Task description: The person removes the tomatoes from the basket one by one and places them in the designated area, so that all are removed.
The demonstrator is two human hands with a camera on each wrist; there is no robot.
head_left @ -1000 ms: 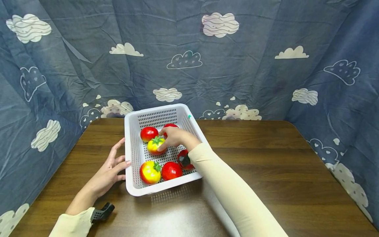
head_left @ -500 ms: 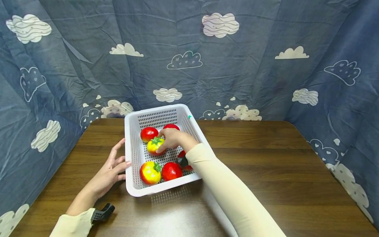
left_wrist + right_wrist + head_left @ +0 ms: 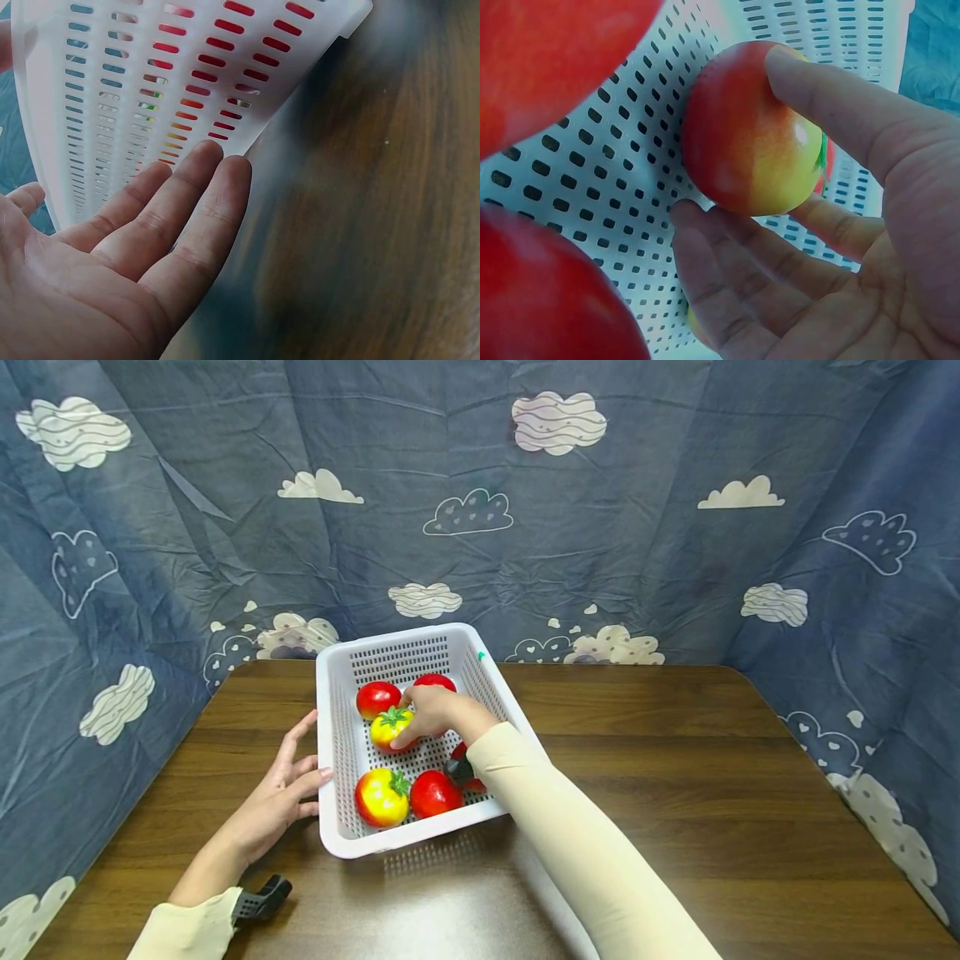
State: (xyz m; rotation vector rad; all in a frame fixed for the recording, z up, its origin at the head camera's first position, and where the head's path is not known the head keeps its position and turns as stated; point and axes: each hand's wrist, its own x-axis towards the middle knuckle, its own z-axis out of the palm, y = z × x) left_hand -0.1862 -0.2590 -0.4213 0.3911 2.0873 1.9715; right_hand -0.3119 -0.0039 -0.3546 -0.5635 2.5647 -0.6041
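Note:
A white perforated plastic basket (image 3: 480, 710) stands on the table, holding several red and yellow-red tomatoes. Inside it, my right hand (image 3: 438, 710) grips a yellow-and-red tomato (image 3: 390, 729) with a green calyx. The right wrist view shows the thumb on one side of this tomato (image 3: 742, 135) and curled fingers below and around the other. My left hand (image 3: 273, 793) rests against the basket's left outer side, its thumb tip at the rim. In the left wrist view, the fairly straight fingers (image 3: 202, 232) lie by the slotted wall (image 3: 127, 82). One red tomato is partly hidden by my right wrist.
Close to the gripped tomato are a red tomato (image 3: 378, 700) and another red one (image 3: 435, 682) behind my hand. A yellow-red tomato (image 3: 378, 797) and a red tomato (image 3: 435, 793) lie near the front wall. Brown wooden tabletop (image 3: 675, 777) surrounds the basket; a blue cloud-patterned curtain (image 3: 637, 568) hangs behind.
My right hand and the tomato it grips have shifted slightly to the left. My left hand and the basket stay put.

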